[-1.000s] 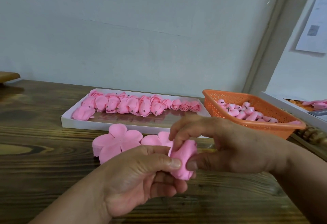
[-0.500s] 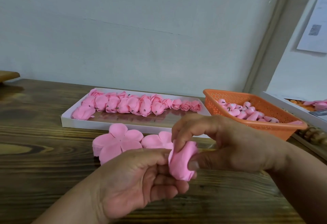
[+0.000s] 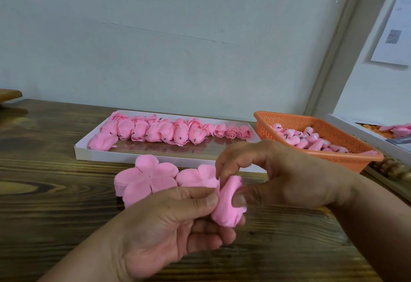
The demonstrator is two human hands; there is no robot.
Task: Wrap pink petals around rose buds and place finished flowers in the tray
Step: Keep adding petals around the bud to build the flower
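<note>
Wrap step underway: your left hand [image 3: 169,221] and right hand [image 3: 278,177] both pinch the soft pink half-wrapped foam rose [image 3: 228,201], held above the table (bud hidden). Next: close petals, then move it to the white cardboard tray [image 3: 142,156] beyond.

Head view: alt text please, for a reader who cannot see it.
Both hands, left hand and right hand, pinch a half-wrapped pink rose above a wooden table. Behind lie petal stacks, a white tray of finished roses and an orange basket of buds.
</note>
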